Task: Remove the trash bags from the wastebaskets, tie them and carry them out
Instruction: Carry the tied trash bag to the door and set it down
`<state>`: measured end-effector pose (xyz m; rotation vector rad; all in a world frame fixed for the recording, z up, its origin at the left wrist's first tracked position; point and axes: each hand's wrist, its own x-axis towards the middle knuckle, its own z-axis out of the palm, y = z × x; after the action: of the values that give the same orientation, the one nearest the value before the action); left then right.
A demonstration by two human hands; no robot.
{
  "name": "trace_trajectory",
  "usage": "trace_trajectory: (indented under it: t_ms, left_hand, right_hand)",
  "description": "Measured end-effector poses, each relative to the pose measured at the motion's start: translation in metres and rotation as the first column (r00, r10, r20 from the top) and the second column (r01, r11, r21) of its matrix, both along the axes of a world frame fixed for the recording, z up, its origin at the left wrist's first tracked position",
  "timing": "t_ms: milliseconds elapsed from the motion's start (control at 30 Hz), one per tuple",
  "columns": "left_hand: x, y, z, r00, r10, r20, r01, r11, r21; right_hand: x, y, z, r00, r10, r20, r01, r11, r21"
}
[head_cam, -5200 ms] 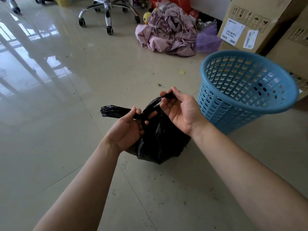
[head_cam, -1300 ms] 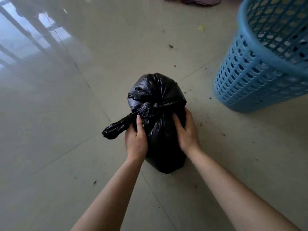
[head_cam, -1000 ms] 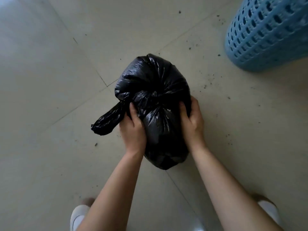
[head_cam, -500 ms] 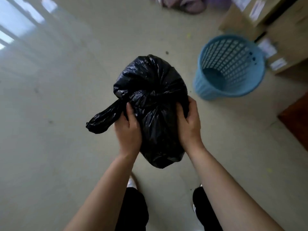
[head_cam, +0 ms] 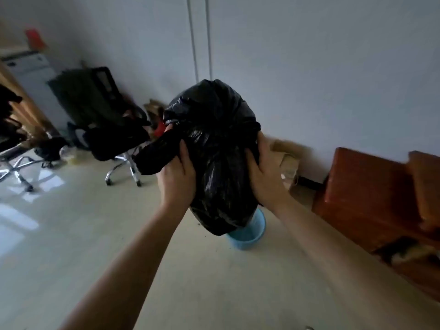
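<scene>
We find the black trash bag (head_cam: pixel 219 151) held clear of the floor (head_cam: pixel 71 246), in mid-air at the centre of the scene, between both hands. The left hand (head_cam: pixel 177 175) clasps the bag's left flank, its fingers curled into the plastic just beside a twisted tail (head_cam: pixel 154 156) that juts out to the left. The right hand (head_cam: pixel 264 177) clasps the right flank, fingers pressed and curled round the bulge. The bag's mouth is gathered shut.

The blue wastebasket (head_cam: pixel 252 234) stands on the floor beyond the bag, and its upper part is hidden behind the bag's lower end. We cannot tell what it contains.

At far left, an office chair (head_cam: pixel 112 129) piled with dark items stands near the pale wall (head_cam: pixel 321 67). At right, reddish-brown wooden furniture (head_cam: pixel 369 198) sits against the same wall, with a cardboard box (head_cam: pixel 289 163) between it and the bag. The frame is blurred throughout.
</scene>
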<state>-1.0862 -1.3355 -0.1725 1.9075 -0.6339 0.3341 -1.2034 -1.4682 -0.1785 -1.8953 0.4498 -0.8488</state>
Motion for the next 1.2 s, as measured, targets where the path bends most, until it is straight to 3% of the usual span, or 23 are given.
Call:
trace_trajectory:
  t_ms: [167, 233, 433, 667, 800, 933, 1200]
  left_hand:
    - [-0.093, -0.078, 0.086, 0.908, -0.403, 0.117, 0.41, 0.911, -0.048]
    - [-0.144, -0.106, 0.11, 0.856, -0.513, 0.059, 0.516, 0.852, -0.091]
    - [-0.339, -0.196, 0.126, 0.637, -0.767, 0.076, 0.764, 0.616, -0.191]
    - [-0.596, -0.293, 0.091, 0.323, -0.946, -0.025, 0.922, 0.321, -0.215]
    - [-0.703, -0.341, 0.096, 0.143, -0.988, -0.054, 0.97, 0.151, -0.191]
    - [-0.782, -0.397, 0.092, 0.075, -0.997, -0.001, 0.979, 0.074, -0.192]
    - [-0.922, -0.549, 0.045, -0.161, -0.978, -0.135, 0.928, -0.103, -0.359]
  right_hand:
    - [-0.143, -0.054, 0.079, 0.96, -0.282, 0.001, 0.278, 0.946, -0.17]
    - [-0.206, -0.07, 0.098, 0.922, -0.386, 0.036, 0.384, 0.896, -0.223]
    - [-0.423, -0.11, 0.121, 0.805, -0.587, 0.081, 0.586, 0.767, -0.261]
    - [-0.689, -0.137, 0.109, 0.639, -0.769, 0.01, 0.751, 0.621, -0.224]
    - [-0.793, -0.159, 0.095, 0.538, -0.842, 0.037, 0.832, 0.524, -0.18]
    - [-0.861, -0.2, 0.086, 0.425, -0.904, 0.034, 0.896, 0.415, -0.156]
    - [-0.987, -0.315, 0.067, 0.198, -0.977, -0.074, 0.954, 0.209, -0.213]
